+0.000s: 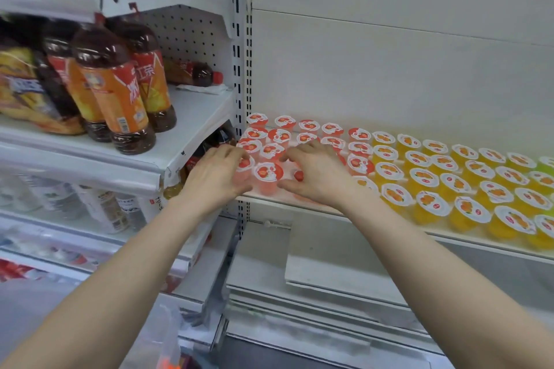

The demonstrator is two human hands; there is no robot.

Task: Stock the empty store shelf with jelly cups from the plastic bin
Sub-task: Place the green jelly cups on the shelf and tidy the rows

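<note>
Head view: on the shelf (443, 237), the left hand (220, 172) curls round a red jelly cup (243, 169) at the front left. The right hand (319, 178) arches over other red cups (359, 165), but blur hides its grip. Orange jelly cups (425, 177) stand rightward.

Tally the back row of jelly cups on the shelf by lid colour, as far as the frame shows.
Red jelly cups: 5
Orange jelly cups: 6
Green jelly cup, cut by the frame edge: 1
Total: 12
</note>
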